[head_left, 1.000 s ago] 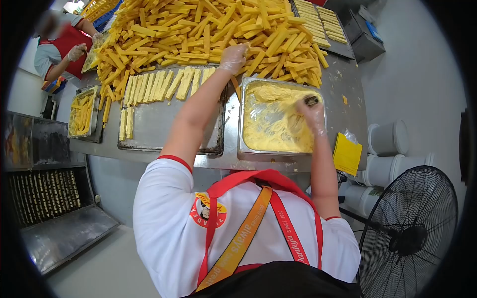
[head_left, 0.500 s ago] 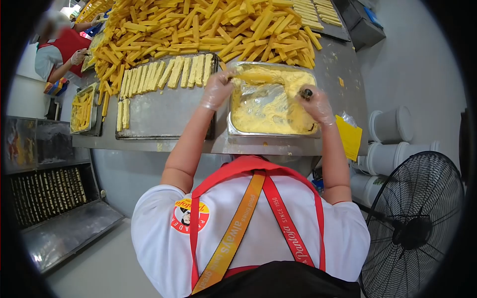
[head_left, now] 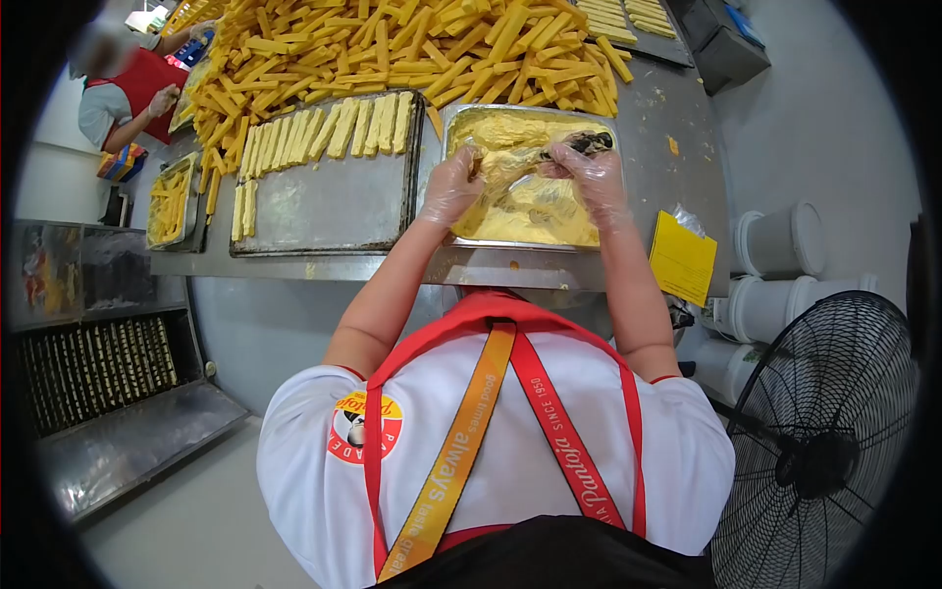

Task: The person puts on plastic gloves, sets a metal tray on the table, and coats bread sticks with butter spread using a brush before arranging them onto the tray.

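My left hand (head_left: 452, 188), in a clear glove, is closed at the left side of a metal pan (head_left: 471, 243) spread with pale yellow cream (head_left: 540, 224). It grips one end of a yellow cake stick (head_left: 502, 175), partly blurred over the cream. Also gloved, my right hand (head_left: 595, 183) is wrapped round the dark handle of a spatula (head_left: 589, 144) above the pan's right half. The blade is hard to make out against the cream. Left of the pan, a flat baking tray (head_left: 324, 211) holds a row of cream-coated sticks (head_left: 339, 133).
A big heap of plain yellow sticks (head_left: 392, 49) covers the table's far side. Another tray of coated sticks (head_left: 648, 15) is at the back right. A yellow sheet (head_left: 682, 257) lies at the right edge. A co-worker (head_left: 128, 93) stands far left; a black fan (head_left: 819, 452) stands right.
My right hand has moved left and turned, so the spatula handle now points right. My left hand has moved slightly right and lower over the pan, with the stick. The view has shifted a little.
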`<state>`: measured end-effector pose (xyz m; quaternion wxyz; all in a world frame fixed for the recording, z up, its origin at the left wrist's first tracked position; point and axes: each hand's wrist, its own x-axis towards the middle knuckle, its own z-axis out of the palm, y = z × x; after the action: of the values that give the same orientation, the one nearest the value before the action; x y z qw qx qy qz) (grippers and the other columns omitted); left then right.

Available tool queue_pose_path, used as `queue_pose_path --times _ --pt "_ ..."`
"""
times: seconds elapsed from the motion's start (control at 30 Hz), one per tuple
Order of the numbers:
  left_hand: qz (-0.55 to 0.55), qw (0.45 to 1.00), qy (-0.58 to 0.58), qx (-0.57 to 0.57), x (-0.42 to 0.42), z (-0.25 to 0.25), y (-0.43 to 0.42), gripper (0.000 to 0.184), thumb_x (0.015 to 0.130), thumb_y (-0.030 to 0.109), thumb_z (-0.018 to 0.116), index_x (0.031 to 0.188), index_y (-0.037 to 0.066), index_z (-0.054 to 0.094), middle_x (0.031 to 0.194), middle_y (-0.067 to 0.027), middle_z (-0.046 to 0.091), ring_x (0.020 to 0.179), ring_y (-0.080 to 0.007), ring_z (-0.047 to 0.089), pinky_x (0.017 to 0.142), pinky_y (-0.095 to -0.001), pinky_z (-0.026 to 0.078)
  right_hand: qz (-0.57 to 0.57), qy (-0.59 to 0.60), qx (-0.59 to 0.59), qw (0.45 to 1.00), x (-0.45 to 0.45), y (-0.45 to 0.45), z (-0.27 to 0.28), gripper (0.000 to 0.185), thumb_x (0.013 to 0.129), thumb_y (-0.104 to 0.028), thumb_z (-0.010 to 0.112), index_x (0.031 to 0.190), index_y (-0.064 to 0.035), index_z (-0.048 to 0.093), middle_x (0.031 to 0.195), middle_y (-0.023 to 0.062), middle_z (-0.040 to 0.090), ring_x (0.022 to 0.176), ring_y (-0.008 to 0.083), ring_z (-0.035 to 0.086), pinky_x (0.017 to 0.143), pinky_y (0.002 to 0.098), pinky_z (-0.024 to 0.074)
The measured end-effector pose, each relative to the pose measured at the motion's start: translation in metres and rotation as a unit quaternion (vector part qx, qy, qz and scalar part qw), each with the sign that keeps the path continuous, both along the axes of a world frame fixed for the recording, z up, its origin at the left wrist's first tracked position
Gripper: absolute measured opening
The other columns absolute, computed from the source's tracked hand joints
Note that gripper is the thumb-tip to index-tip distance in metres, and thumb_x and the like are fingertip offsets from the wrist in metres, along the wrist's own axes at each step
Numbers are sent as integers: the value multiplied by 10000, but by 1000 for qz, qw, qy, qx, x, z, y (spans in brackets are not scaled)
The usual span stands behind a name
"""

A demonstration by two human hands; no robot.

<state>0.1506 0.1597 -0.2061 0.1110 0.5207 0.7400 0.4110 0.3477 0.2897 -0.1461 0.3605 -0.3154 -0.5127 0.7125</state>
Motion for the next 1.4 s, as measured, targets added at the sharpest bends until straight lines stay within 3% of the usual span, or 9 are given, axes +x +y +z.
queue_pose_path --times 0.1,0.33,0.47,0.57,0.7,0.83,0.97,1.13,1.4 --pt "5 1000 15 -7 1 -4 -1 319 783 117 669 1084 79 572 820 -209 653 764 -421 634 657 -480 500 -52 -258 126 957 -2 29 -29 148 803 -117 748 847 10 687 776 63 684 658 156 648 626 292 522" --pt "5 999 51 -6 4 1 -4 372 777 120 684 1115 76 535 799 -226 646 753 -436 630 651 -500 498 1 7 8 1000 -8 -24 23 263 794 -215 739 756 37 676 679 46 671 634 137 630 613 297 490" --pt "12 998 53 -30 2 -3 -7 403 765 114 688 1132 71 527 808 -224 648 752 -434 634 657 -501 502 -46 -250 170 952 -5 26 -32 218 794 -189 708 761 23 674 674 58 666 636 142 633 616 304 494" --pt "20 999 42 -16 -1 -5 -9 398 754 110 689 1122 65 545 811 -218 653 760 -427 641 662 -494 507 -80 -223 173 956 -1 24 -31 209 790 -189 695 766 17 674 671 63 665 635 143 633 614 308 496" --pt "21 1000 -17 1 -1 4 -13 309 740 92 680 1039 46 616 814 -208 661 765 -410 650 675 -458 520 -2 19 36 999 -7 -14 -11 189 852 -125 707 868 60 673 805 108 689 662 161 671 602 292 560" --pt "37 989 -144 -8 4 21 -17 232 734 71 660 962 25 660 809 -182 671 752 -385 649 688 -402 526 -66 -240 181 951 -6 9 -26 152 824 -104 712 883 25 658 782 52 662 655 163 654 614 282 529" --pt "-33 999 -21 28 -7 9 -19 247 722 53 675 966 53 640 794 -139 662 737 -345 642 675 -397 524 -75 -42 76 993 -16 -8 -1 174 806 -130 711 794 34 653 717 87 648 634 170 655 596 284 538" --pt "-174 944 248 128 -24 3 -21 231 730 88 695 944 107 608 781 -105 620 739 -301 631 653 -416 518 2 -153 76 985 -26 18 -7 196 812 -107 691 870 76 654 790 73 667 627 152 659 558 272 573" --pt "-194 954 201 111 -29 1 -23 182 771 101 659 940 98 592 759 -105 607 738 -316 622 647 -436 501 90 -101 77 988 -34 -2 24 217 790 -142 675 849 63 634 733 93 656 609 171 660 564 306 538"
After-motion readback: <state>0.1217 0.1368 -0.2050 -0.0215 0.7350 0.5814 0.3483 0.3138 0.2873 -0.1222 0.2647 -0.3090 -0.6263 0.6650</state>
